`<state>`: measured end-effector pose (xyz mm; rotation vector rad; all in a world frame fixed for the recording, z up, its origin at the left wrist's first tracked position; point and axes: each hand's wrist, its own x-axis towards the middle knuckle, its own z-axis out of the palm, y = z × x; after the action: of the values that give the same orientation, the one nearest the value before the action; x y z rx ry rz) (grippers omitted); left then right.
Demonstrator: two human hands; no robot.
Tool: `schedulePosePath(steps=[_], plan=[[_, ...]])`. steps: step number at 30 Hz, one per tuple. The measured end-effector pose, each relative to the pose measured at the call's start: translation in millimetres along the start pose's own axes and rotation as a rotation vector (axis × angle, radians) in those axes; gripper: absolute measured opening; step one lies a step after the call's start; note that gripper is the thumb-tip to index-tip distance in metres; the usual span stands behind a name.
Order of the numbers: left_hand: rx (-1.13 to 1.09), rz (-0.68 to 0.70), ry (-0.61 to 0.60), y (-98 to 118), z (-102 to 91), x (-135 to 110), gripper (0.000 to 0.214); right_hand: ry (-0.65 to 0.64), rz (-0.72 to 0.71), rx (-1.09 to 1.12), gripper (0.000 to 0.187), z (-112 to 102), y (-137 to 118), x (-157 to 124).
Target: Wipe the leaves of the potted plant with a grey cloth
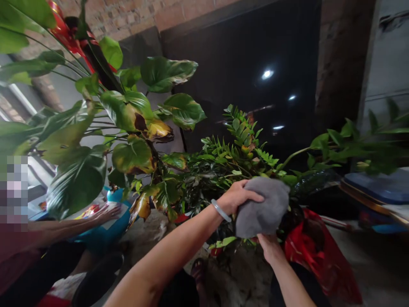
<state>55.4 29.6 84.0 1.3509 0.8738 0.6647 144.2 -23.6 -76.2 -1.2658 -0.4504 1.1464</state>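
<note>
My left hand [238,197], with a pale bangle [220,210] at the wrist, grips the top edge of a grey cloth [263,207]. The cloth lies over dark foliage of a small-leaved plant [230,160]. My right hand [271,246] reaches up from below; its fingers are hidden under the cloth, and they seem to support a leaf from beneath.
A big-leaved plant [128,115] with yellowing leaves fills the left. Another person's arm [79,221] stretches over a blue pot [111,221] at lower left. Red wrapping [319,256] sits at lower right, a blue board [380,185] at far right. A dark glossy panel [255,72] stands behind.
</note>
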Motion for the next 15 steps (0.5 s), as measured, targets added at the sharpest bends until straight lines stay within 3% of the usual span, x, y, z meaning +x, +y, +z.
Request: schedulePosePath(steps=[2, 5, 7, 9, 11, 12, 15], plan=[[0.111, -0.088, -0.063, 1.1, -18.6, -15.3, 0.052, -0.020, -0.001, -0.012, 0.028, -3.1, 0.0, -2.8], [0.226, -0.126, -0.138, 25.7, -55.2, -39.9, 0.057, -0.054, 0.003, -0.031, 0.028, -7.5, -8.4, -6.8], [0.221, 0.002, -0.084, 43.5, -68.8, -42.8, 0.061, -0.076, 0.002, -0.036, 0.028, -8.3, -16.0, -8.5], [0.145, 0.191, 0.037, 48.7, -68.5, -32.6, 0.064, -0.088, -0.006, -0.030, 0.030, -7.1, -21.9, -9.5], [0.044, 0.285, 0.152, 36.3, -58.3, -16.8, 0.066, -0.084, -0.023, -0.017, 0.031, -4.9, -24.4, -9.9], [0.015, 0.266, 0.185, 24.5, -52.3, -10.5, 0.066, -0.079, -0.031, -0.013, 0.031, -4.1, -24.4, -10.0], [0.087, 0.051, 0.132, -18.4, -43.5, -11.7, 0.062, -0.066, -0.036, -0.018, 0.027, -5.1, -20.6, -9.0]])
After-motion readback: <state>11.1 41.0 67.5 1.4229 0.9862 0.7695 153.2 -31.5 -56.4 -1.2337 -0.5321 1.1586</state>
